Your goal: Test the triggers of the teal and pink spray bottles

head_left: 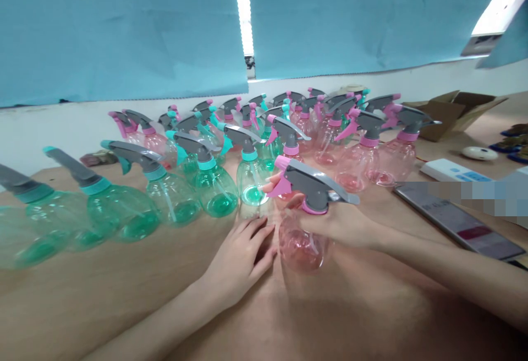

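My right hand (344, 222) is wrapped round the upper body of a pink spray bottle (302, 246), just under its collar. The bottle stands roughly upright, with its grey and pink trigger head pointing left. Part of the grip is hidden behind the bottle. My left hand (239, 259) lies palm down on the table (173, 278) to the left of that bottle, fingers somewhat spread and holding nothing. Just beyond the left hand stand a green spray bottle (216, 190) and a pale green one (248, 176).
More green spray bottles (130, 207) line the left side, while several pink ones (357, 165) stand at the back and right. On the right lie a phone (457, 220), a white box-shaped item (451, 170) and a white rounded object (479, 153). An opened cardboard box (443, 116) sits behind.
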Available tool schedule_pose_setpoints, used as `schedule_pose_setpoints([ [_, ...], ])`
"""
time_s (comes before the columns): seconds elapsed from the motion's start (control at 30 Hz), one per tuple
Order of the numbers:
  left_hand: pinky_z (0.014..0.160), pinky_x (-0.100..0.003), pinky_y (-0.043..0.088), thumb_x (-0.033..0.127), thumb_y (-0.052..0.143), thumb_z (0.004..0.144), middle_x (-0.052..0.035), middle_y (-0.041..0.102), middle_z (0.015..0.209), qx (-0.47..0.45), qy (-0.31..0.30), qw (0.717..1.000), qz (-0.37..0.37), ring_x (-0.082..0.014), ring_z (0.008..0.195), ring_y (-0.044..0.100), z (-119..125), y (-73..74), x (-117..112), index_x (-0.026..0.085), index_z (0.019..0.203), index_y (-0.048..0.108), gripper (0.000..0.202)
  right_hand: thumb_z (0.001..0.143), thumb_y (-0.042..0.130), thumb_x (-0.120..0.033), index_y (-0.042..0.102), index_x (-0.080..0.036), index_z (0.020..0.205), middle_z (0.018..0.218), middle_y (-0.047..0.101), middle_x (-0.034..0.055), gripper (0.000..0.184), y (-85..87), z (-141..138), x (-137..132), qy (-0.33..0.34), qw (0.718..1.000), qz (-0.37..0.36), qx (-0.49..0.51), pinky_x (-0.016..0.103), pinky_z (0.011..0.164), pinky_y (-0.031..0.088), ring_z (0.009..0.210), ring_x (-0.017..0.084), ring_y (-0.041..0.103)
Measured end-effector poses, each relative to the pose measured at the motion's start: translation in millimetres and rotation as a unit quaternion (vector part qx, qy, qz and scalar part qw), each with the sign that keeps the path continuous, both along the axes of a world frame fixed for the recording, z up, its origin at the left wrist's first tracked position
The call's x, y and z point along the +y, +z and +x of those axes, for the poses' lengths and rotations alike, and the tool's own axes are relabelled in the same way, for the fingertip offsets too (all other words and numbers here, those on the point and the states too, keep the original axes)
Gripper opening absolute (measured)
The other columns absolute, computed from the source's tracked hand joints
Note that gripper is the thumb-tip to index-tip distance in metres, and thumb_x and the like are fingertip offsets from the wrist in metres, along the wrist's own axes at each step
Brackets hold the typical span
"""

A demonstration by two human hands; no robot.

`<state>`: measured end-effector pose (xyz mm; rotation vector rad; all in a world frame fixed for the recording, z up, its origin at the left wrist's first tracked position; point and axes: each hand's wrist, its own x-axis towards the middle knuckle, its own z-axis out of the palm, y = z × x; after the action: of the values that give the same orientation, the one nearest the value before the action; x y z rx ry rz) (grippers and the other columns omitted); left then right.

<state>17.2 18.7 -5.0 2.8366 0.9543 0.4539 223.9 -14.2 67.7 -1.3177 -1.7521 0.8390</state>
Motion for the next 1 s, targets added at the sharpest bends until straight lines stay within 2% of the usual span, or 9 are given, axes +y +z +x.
schedule_pose_setpoints([
  [0.2,0.100,-0.049,0.042,0.033,0.047,0.095,-0.0130,0.055,0.131,-0.007,-0.001,1.000,-0.001,-0.0298,0.122,0.049,-1,-0.1,0,0.017,0.124,0.055,0.034,0.065,0.050,-0.031,0.044,-0.023,0.057,0.063,0.053,-0.0004,0.013,3.5,0,0,-0.011,1.000,-0.009,-0.014,0.027,0.057,0.047,0.066,0.017,0.054],
  [0.37,0.100,-0.049,0.042,0.033,0.048,0.095,-0.0136,0.056,0.130,-0.003,0.000,1.000,-0.001,-0.0298,0.121,0.050,-1,-0.7,0,0.016,0.126,0.054,0.036,0.063,0.049,-0.025,0.047,-0.024,0.058,0.058,0.052,-0.0021,0.006,7.9,-1,-1,0.000,1.000,0.007,0.009,0.027,0.055,0.047,0.060,0.016,0.053],
  [0.57,0.101,-0.049,0.041,0.033,0.049,0.095,-0.0138,0.055,0.132,0.006,0.002,1.000,0.003,-0.0296,0.122,0.049,0,-0.4,0,0.015,0.126,0.054,0.036,0.061,0.048,-0.019,0.036,-0.023,0.052,0.048,0.038,-0.0050,0.016,9.1,-2,-2,-0.013,1.000,0.017,0.018,0.026,0.049,0.044,0.047,0.011,0.039],
  [0.83,0.101,-0.048,0.041,0.033,0.048,0.096,-0.0131,0.055,0.132,0.008,0.003,1.000,0.005,-0.0292,0.123,0.049,-1,-0.1,0,0.016,0.126,0.054,0.035,0.059,0.048,-0.015,0.038,-0.023,0.049,0.046,0.036,-0.0068,0.017,9.3,-1,-3,-0.012,0.999,0.033,0.038,0.023,0.043,0.039,0.042,0.008,0.030],
  [0.9,0.101,-0.049,0.041,0.033,0.047,0.096,-0.0128,0.055,0.132,0.004,0.002,1.000,0.004,-0.0292,0.122,0.049,-1,-0.4,0,0.017,0.126,0.054,0.035,0.061,0.049,-0.016,0.040,-0.023,0.050,0.047,0.039,-0.0066,0.016,7.6,0,-4,-0.013,0.998,0.032,0.047,0.023,0.044,0.041,0.043,0.008,0.034],
  [1.0,0.101,-0.049,0.041,0.033,0.047,0.096,-0.0137,0.055,0.131,0.005,0.001,1.000,-0.001,-0.0295,0.122,0.049,-1,-0.6,0,0.016,0.127,0.054,0.036,0.064,0.052,-0.019,0.049,-0.024,0.056,0.055,0.051,-0.0048,0.010,5.2,1,-4,-0.008,0.999,0.022,0.048,0.025,0.053,0.048,0.053,0.012,0.051],
])
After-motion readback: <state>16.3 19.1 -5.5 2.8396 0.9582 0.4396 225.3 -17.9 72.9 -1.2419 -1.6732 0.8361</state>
